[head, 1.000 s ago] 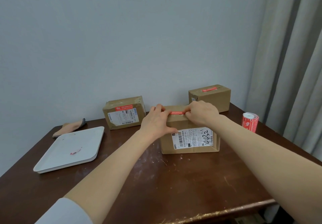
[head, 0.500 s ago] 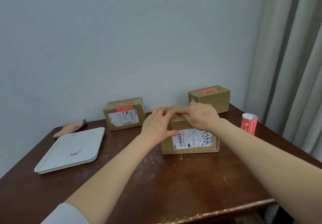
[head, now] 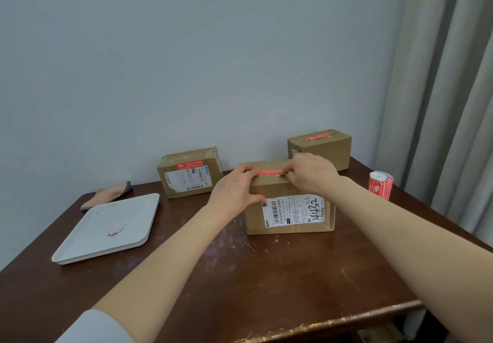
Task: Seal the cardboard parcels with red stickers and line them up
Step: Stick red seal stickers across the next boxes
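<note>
Cardboard parcel (head: pixel 290 217) with the white shipping label stands mid-table, straight ahead of you, its long axis running left to right. Along that same axis, on the top face by the front edge, lies the red sticker (head: pixel 269 172), a thin glossy strip. Your left hand (head: pixel 234 192) grips the parcel's left end, fingers curled over the top with their tips at the strip's left end and the thumb on the front face. Your right hand (head: pixel 313 174) comes in from the right, fingers curled, pinching the strip's right end. The sticker lies between your hands, each nearest its own end. Any smoothing stroke should, I judge, run lengthwise along it while your left hand braces the box. The cardboard is matte brown and a little crushed at the lower right corner.

Behind, the left rear parcel (head: pixel 189 173) is squat and taped, with a red label on its front. The right rear parcel (head: pixel 320 150) wears a red strip on top. Neither lines up with yours. The sticker roll (head: pixel 381 185) stands upright near the right edge of the scuffed dark table (head: pixel 266 284). A white tray (head: pixel 88 249) holds a pink scrap, with a cloth (head: pixel 106 196) behind it.
</note>
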`<action>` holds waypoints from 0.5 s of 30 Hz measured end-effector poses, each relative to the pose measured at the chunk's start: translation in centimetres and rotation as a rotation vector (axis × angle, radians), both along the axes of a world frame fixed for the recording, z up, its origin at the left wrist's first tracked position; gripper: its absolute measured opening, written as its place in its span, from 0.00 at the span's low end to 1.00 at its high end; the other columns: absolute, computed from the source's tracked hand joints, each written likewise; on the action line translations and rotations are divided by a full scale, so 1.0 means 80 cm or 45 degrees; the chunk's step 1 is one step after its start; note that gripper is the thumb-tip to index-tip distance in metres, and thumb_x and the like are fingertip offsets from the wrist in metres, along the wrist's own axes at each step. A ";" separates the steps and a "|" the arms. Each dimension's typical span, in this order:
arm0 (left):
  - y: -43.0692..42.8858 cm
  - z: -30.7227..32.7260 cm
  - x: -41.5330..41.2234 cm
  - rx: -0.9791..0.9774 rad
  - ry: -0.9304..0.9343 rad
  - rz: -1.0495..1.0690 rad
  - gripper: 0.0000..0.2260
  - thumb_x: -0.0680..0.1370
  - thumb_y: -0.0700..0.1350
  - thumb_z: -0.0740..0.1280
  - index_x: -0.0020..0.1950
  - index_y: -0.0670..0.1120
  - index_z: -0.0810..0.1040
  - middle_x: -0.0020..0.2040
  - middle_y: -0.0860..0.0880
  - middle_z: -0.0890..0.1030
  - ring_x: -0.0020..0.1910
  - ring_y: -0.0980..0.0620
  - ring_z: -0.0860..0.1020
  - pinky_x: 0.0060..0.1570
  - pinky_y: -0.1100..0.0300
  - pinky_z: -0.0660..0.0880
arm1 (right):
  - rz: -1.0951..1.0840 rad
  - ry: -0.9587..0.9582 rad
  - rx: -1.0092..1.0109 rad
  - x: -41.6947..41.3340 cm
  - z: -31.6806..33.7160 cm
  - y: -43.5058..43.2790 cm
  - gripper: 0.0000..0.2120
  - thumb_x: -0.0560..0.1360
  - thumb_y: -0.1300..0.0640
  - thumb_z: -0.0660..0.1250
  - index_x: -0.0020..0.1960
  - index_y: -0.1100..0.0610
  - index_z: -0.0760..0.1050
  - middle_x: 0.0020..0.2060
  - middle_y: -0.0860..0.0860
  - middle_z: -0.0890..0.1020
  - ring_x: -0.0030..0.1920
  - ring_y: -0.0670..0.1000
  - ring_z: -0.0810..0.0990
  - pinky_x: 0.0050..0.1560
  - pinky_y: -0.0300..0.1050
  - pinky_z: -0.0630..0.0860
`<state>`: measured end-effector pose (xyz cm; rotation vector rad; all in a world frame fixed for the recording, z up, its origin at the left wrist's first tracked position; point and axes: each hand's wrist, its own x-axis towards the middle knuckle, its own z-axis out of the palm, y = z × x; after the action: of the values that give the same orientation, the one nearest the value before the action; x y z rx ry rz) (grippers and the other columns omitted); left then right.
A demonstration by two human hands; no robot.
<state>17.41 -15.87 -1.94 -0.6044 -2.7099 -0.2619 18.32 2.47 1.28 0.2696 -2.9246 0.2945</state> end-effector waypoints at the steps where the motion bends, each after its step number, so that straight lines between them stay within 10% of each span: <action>1: 0.000 -0.001 0.001 0.002 0.013 0.002 0.33 0.71 0.58 0.71 0.72 0.47 0.68 0.69 0.52 0.68 0.65 0.52 0.70 0.61 0.58 0.68 | -0.004 0.004 -0.021 0.000 -0.001 0.000 0.16 0.79 0.56 0.57 0.59 0.45 0.80 0.61 0.51 0.78 0.59 0.56 0.76 0.58 0.50 0.72; 15: -0.001 0.005 -0.003 -0.028 0.008 0.067 0.32 0.68 0.60 0.72 0.66 0.44 0.71 0.62 0.51 0.71 0.58 0.52 0.74 0.56 0.56 0.73 | -0.034 -0.039 -0.115 -0.002 0.001 0.000 0.17 0.77 0.58 0.57 0.57 0.46 0.82 0.58 0.49 0.81 0.56 0.54 0.78 0.57 0.51 0.75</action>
<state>17.20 -15.93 -1.55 -0.5385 -2.7212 -0.2162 18.13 2.50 1.35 0.2140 -2.9327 0.4294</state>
